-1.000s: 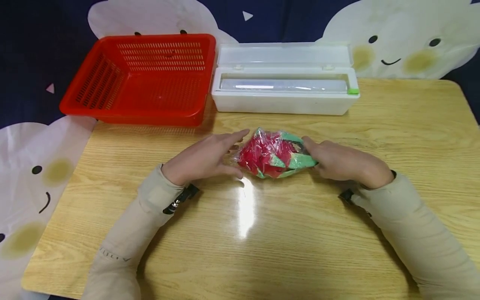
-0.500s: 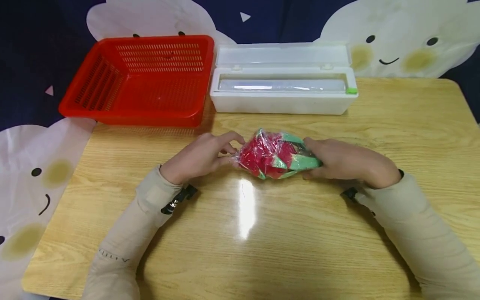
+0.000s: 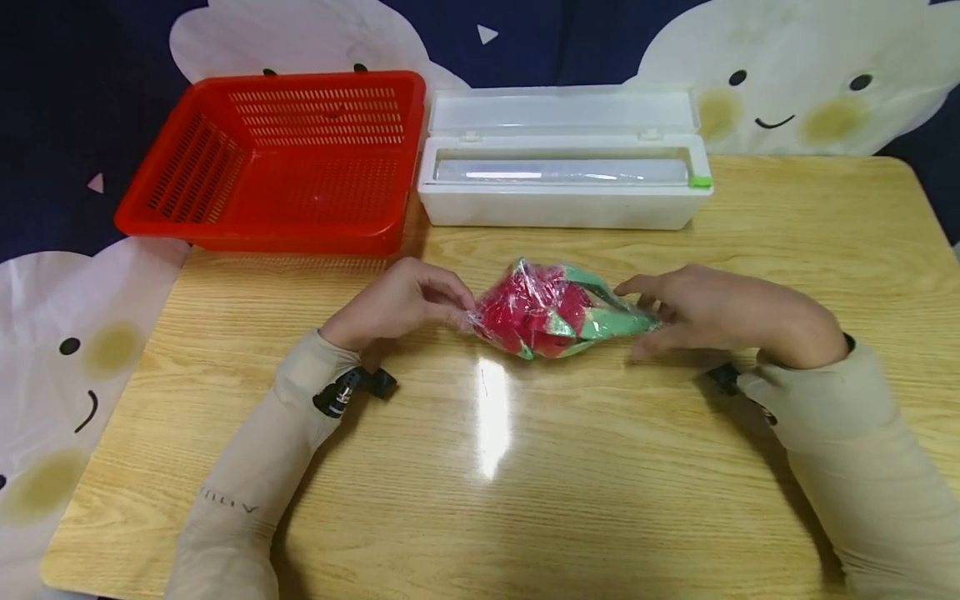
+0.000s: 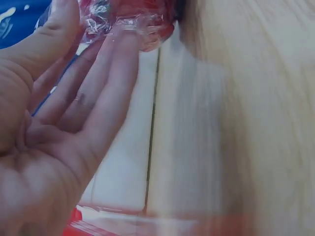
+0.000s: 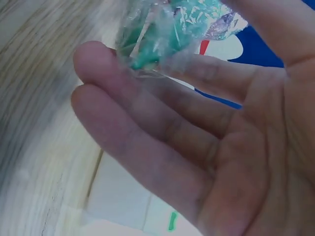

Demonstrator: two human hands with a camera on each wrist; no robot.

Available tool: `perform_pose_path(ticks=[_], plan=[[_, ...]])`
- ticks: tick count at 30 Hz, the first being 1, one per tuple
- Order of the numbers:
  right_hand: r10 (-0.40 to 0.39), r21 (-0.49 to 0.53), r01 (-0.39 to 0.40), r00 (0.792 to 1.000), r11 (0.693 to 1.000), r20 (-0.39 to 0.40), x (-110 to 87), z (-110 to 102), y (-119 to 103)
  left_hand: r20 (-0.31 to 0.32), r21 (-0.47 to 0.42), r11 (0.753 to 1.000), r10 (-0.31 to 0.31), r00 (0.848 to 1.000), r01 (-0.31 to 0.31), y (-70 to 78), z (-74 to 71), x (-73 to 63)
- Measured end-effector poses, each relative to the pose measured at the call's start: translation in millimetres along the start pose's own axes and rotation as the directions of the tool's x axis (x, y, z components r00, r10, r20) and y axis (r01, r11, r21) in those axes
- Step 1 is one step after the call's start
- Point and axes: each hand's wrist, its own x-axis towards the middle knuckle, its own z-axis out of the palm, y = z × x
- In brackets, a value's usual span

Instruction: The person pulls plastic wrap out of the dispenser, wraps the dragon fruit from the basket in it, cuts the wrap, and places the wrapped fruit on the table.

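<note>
A dragon fruit (image 3: 536,312), red with green scales, lies on the table wrapped in crinkled cling film. My left hand (image 3: 401,302) pinches the film at the fruit's left end; in the left wrist view its fingers (image 4: 110,83) meet the bunched wrap. At the green right end, my right hand (image 3: 708,312) has its fingers spread apart around the tip. The right wrist view has these fingers (image 5: 142,142) nearly straight beside the wrapped green tip (image 5: 152,46), without a visible grip. The fruit's underside is hidden.
A red plastic basket (image 3: 273,237) stands at the back left of the wooden table (image 3: 600,500). Next to it is a white cling film dispenser (image 3: 562,208), lid raised, with a film roll (image 3: 562,171) inside. A cloud-patterned cloth (image 3: 562,42) hangs behind.
My left fingers have closed in on the film at the fruit's left end. My right hand has loosened and drawn back to the right, uncovering the green tip.
</note>
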Motion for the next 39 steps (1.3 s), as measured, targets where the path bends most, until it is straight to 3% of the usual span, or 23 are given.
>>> perform_pose_path(ticks=[10, 14, 19, 23, 27, 31, 39], plan=[[-0.019, -0.020, 0.019, 1.000, 1.000, 0.018, 4.3, 3.0, 2.9, 0.020, -0.128, 0.991, 0.029, 0.999, -0.027, 1.1, -0.3, -1.8], [-0.010, -0.022, 0.011, 1.000, 1.000, 0.024, 4.4, 2.9, 1.5, -0.005, -0.097, 0.994, 0.048, 0.999, -0.049, 4.1, 2.2, -2.2], [-0.021, -0.026, 0.021, 1.000, 0.999, 0.012, 4.9, 3.5, 2.7, -0.080, -0.061, 0.998, -0.028, 0.996, 0.023, 9.0, 6.2, -0.4], [-0.044, -0.034, 0.044, 0.999, 0.998, -0.005, 5.7, 4.7, 2.9, -0.130, -0.117, 0.989, -0.104, 0.986, 0.088, 9.0, 10.5, 2.3], [-0.061, -0.034, 0.060, 0.998, 0.998, -0.016, 6.0, 4.9, 2.6, -0.145, -0.143, 0.985, -0.120, 0.982, 0.100, 8.7, 12.5, 2.8], [-0.094, -0.039, 0.092, 0.995, 0.995, -0.027, 5.6, 5.5, 1.2, -0.122, -0.112, 0.991, -0.093, 0.988, 0.079, 8.9, 10.3, 0.7], [-0.132, -0.050, 0.129, 0.990, 0.990, -0.047, 6.8, 8.0, 0.8, -0.138, 0.081, 0.996, 0.044, 0.990, -0.033, 19.1, 10.3, -7.2]])
